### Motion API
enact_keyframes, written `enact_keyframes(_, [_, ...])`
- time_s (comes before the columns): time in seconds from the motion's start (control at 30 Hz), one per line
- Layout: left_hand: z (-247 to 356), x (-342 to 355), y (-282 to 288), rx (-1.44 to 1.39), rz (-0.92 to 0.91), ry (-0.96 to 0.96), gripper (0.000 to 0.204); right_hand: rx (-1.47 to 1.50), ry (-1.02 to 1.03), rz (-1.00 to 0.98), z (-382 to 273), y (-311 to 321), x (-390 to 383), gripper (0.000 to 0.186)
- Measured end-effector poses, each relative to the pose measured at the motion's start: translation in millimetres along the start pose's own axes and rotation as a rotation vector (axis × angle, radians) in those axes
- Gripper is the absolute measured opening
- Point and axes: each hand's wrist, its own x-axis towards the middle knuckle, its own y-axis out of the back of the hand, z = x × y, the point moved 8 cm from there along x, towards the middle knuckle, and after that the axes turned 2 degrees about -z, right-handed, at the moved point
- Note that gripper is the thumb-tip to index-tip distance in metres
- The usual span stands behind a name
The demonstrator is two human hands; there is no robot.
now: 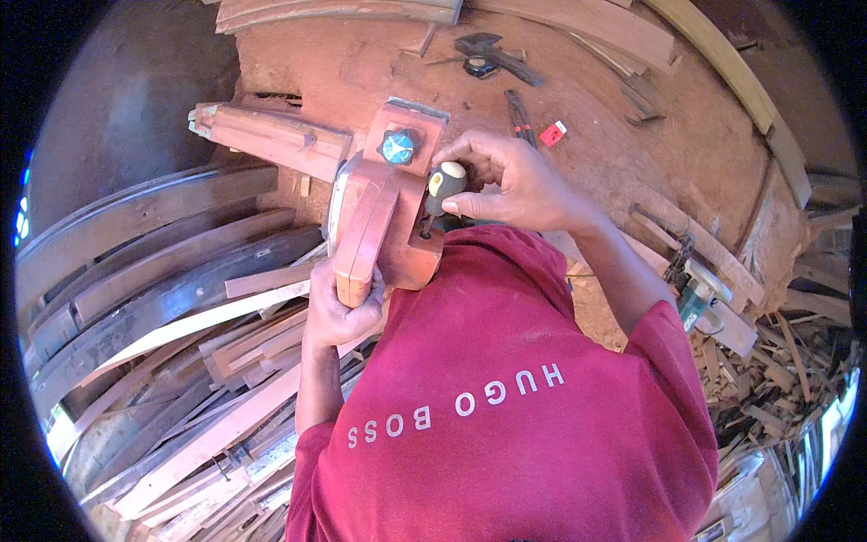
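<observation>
1. Head view, looking straight down: a dust-coated orange power tool point(375, 221) is the landmark here, held against the person's chest at the near edge of the sawdust-covered workbench point(632, 154).

2. The left hand point(339, 312) grips the near, lower end of the power tool, fingers wrapped round its rounded guard, so it is closed tight on the tool body.

3. The right hand point(510, 181) sits just to the right of the power tool, fingers curled round the dark handle of a screwdriver point(442, 185) with a pale cap on top.

4. The screwdriver's long axis runs from the right hand down and slightly left into the side of the power tool; its tip appears to touch the housing, though the exact spot is too small to tell.

5. The power tool's long axis runs from the near end by the left hand away toward a teal star-shaped knob point(397, 146) on its far end. The right hand is the nearer one to that knob.

6. Beyond the power tool, well apart on the workbench, lie a hammer point(492, 52) and a small red object point(552, 134).

7. Left of the power tool, below bench level, a heap of wooden slats point(172, 298) spreads out.
</observation>
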Motion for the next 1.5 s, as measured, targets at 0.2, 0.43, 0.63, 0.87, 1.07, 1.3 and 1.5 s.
enact_keyframes(0.2, [0.8,2.6,-2.4,0.035,0.016,-0.074,0.007,-0.033,0.025,0.095,-2.7,5.8,-8.1,0.033])
enact_keyframes(0.43, [7.9,5.0,-3.4,0.047,-0.028,-0.106,0.006,-0.089,0.001,0.149,-0.7,10.6,-9.4,0.031])
enact_keyframes(0.63, [6.6,5.1,-2.3,0.053,-0.029,-0.105,0.006,-0.060,-0.056,0.158,6.6,12.2,-7.7,0.031])
enact_keyframes(0.87, [4.3,5.5,-2.6,0.034,-0.039,-0.103,0.005,-0.113,-0.095,0.151,7.4,12.4,-6.8,0.031])
enact_keyframes(1.07, [7.0,7.5,-2.6,0.062,-0.038,-0.112,0.005,-0.109,-0.096,0.154,8.4,12.7,-5.8,0.032])
enact_keyframes(1.3, [4.8,8.3,-3.7,0.054,-0.046,-0.112,0.006,-0.118,-0.099,0.153,7.8,13.7,-5.9,0.031])
enact_keyframes(1.5, [2.3,9.0,-4.5,0.024,-0.054,-0.078,0.006,-0.151,-0.100,0.153,9.1,14.9,-5.3,0.031])
